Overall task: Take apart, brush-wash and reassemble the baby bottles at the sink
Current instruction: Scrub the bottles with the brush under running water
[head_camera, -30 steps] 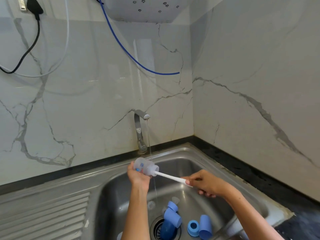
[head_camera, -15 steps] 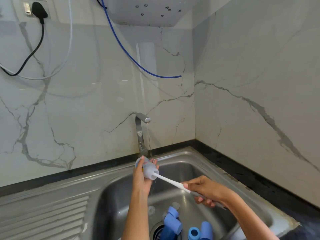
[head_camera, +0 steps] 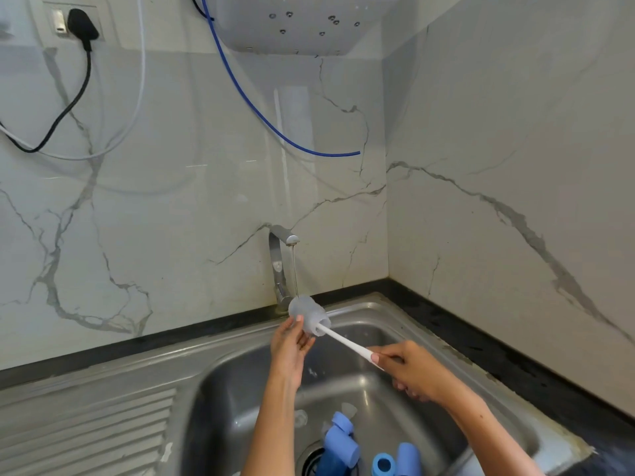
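**Wet bottle body under the tap, brush inside**

Set in the counter: stainless steel sink [head_camera: 220, 376], basin holding loose blue plastic bottle caps and collars [head_camera: 343, 444] by the drain. Above the basin, beneath the thin stream from the bent metal tap [head_camera: 280, 266]: small translucent plastic baby bottle body [head_camera: 307, 316], tilted, mouth toward the right, frosted and pale, no markings readable. Probably light, stiff and hard to crack, yet slick when wet; best held round the barrel, not at the rim. Left hand [head_camera: 290, 345] beneath it, fingers and thumb pinching its lower side, a rather slight hold for a slippery thing. Thin white plastic brush handle [head_camera: 347, 345] running from the bottle mouth down to the right hand [head_camera: 409, 372], fingers curled round the far end. Brush head hidden inside.
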{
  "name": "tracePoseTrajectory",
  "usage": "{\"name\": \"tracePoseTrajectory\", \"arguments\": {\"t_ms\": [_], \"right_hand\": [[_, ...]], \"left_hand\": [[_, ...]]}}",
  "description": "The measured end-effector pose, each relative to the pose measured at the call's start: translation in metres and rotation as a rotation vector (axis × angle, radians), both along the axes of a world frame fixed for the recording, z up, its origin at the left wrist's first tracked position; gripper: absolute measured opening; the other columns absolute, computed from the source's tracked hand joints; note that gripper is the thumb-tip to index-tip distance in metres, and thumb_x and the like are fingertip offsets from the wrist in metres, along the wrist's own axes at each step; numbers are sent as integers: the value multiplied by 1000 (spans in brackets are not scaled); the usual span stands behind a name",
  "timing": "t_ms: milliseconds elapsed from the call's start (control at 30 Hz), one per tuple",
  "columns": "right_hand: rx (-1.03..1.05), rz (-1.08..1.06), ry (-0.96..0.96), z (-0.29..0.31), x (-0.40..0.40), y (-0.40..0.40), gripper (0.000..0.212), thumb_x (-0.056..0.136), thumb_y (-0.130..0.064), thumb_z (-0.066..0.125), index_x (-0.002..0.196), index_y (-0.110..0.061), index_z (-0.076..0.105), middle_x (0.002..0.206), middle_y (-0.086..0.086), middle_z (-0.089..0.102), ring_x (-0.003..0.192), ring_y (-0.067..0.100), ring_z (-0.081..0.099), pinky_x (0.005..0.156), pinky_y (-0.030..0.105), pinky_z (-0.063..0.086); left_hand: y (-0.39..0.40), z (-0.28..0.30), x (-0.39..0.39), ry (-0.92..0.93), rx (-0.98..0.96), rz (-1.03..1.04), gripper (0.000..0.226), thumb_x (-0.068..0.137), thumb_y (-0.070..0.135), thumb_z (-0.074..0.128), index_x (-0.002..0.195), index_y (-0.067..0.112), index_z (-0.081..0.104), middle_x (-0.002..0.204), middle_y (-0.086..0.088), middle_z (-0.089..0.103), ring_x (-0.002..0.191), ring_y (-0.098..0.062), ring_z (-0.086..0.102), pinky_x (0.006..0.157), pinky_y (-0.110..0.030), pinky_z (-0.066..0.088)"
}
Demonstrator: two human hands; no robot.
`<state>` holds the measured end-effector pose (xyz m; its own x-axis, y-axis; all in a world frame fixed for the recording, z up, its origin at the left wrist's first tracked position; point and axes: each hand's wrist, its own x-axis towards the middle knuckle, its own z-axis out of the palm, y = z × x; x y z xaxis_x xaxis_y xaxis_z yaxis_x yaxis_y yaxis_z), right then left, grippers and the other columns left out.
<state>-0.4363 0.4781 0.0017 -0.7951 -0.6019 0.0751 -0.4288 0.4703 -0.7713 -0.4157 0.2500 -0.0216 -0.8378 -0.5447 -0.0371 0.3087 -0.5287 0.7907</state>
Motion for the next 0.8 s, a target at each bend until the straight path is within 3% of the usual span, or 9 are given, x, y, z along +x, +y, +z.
{"name": "tracePoseTrajectory", "arguments": {"t_ms": [167, 267, 367, 467, 533, 600, 633, 700, 800], "right_hand": [[-120, 78, -339, 7, 4, 5, 24, 97, -39, 53, 113, -26, 65, 53, -4, 43, 39, 5, 29, 37, 16, 26], [-51, 104, -443, 7, 6, 2, 25, 97, -40, 53, 113, -25, 65, 51, -4, 43, 38, 5, 28, 36, 15, 26], [119, 57, -210, -1, -1, 0, 21, 98, -40, 50, 114, -37, 63, 59, -6, 53, 40, 3, 36, 42, 15, 33], [205, -16, 64, -10, -7, -5, 27, 97, -42, 51, 121, -38, 63, 95, -10, 71, 57, 2, 51, 55, 17, 44], [216, -48, 157, -13, -8, -8, 29, 96, -45, 51, 123, -40, 62, 108, -14, 70, 69, 5, 60, 68, 23, 51], [181, -15, 165, -12, -5, -10, 29, 97, -43, 51, 123, -39, 62, 110, -10, 71, 76, 8, 65, 75, 27, 54], [137, 16, 127, -10, -4, -9, 28, 97, -40, 51, 122, -36, 64, 104, -8, 72, 69, 6, 63, 69, 26, 55], [27, 80, -11, -2, 2, -6, 25, 99, -37, 50, 116, -31, 67, 71, -6, 62, 45, 1, 46, 44, 21, 43], [-126, 120, -230, 3, 10, -6, 21, 99, -37, 49, 110, -37, 67, 55, -3, 41, 40, 4, 30, 39, 18, 25]], "left_hand": [[-10, -2, 3, 55, 174, 33, 35, 86, 4, 61, 119, 10, 49, 105, -17, 56, 91, -29, 58, 75, -39, 53], [-11, -2, 6, 96, 217, 37, 40, 87, 0, 57, 124, 12, 45, 103, -17, 53, 88, -28, 57, 70, -42, 54], [-10, -5, 1, 1, 121, 175, 40, 83, -2, 64, 117, 10, 47, 96, -18, 55, 76, -27, 59, 55, -41, 57], [-4, -1, 1, 50, 127, 97, 16, 87, 10, 56, 101, 8, 48, 78, -15, 47, 59, -24, 53, 50, -35, 49], [-2, 4, 4, 57, 201, 75, 15, 92, 15, 46, 100, 4, 52, 86, -18, 52, 70, -27, 57, 55, -37, 49], [-7, 2, 1, 65, 196, 81, 23, 97, 13, 47, 118, 7, 50, 107, -20, 54, 89, -31, 58, 58, -40, 57], [-9, 0, 2, 70, 177, 85, 26, 97, 12, 49, 123, 10, 49, 112, -19, 54, 93, -31, 59, 57, -39, 59], [-10, -2, 3, 61, 172, 112, 29, 96, 14, 53, 124, 12, 51, 112, -18, 57, 93, -30, 61, 59, -39, 60], [-12, 0, 6, 77, 202, 127, 32, 94, 19, 57, 124, 11, 52, 106, -15, 59, 93, -28, 61, 62, -40, 59]]}}
